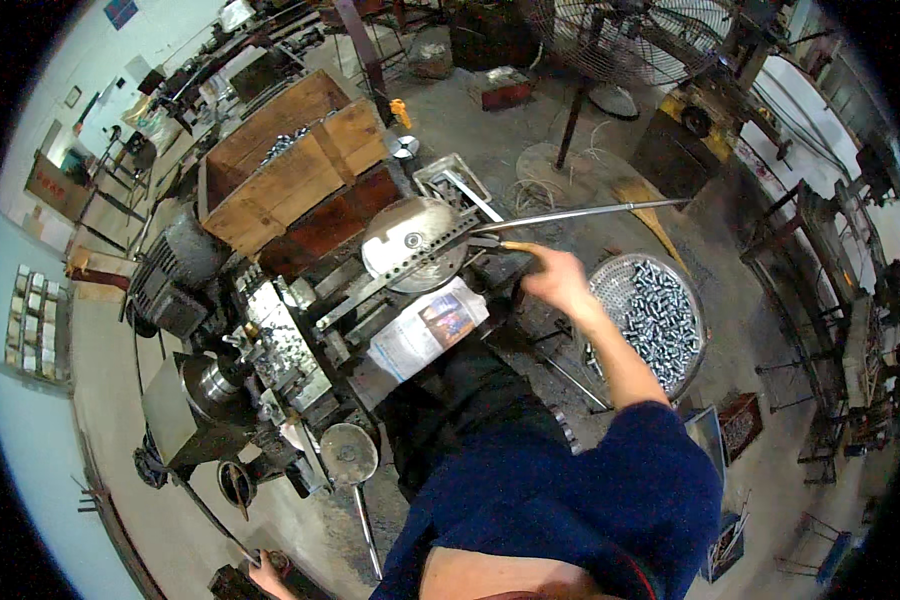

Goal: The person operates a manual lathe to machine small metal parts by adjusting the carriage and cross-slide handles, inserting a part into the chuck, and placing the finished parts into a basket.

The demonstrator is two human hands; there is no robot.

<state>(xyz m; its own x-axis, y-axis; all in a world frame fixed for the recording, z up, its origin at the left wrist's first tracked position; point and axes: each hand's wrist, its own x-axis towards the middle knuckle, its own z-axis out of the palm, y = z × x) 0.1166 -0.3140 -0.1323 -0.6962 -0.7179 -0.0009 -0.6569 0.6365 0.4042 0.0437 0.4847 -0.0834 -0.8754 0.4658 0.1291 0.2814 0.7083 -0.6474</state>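
Observation:
Low at the left edge, my left hand (266, 577) is closed around the end of a long thin dark rod (210, 518) that slants down from the machine. My right hand (562, 284) reaches forward with its fingers curled. A slim yellow-brown piece juts from it towards a dark metal part (485, 242); whether it is a finger or a handle is unclear. Beside that part, a perforated flat bar (395, 271) crosses a round metal plate (382, 242). From its end a long steel bar (610, 209) extends right. A printed paper sheet (410, 340) lies just below the plate.
A round perforated basin (612, 282) of small shiny metal parts stands by my right forearm. Ahead is a wooden crate (270, 205). The machine bed (288, 340) and motor (182, 262) are to the left. A caged fan (635, 40) stands far right, near a broom (655, 222).

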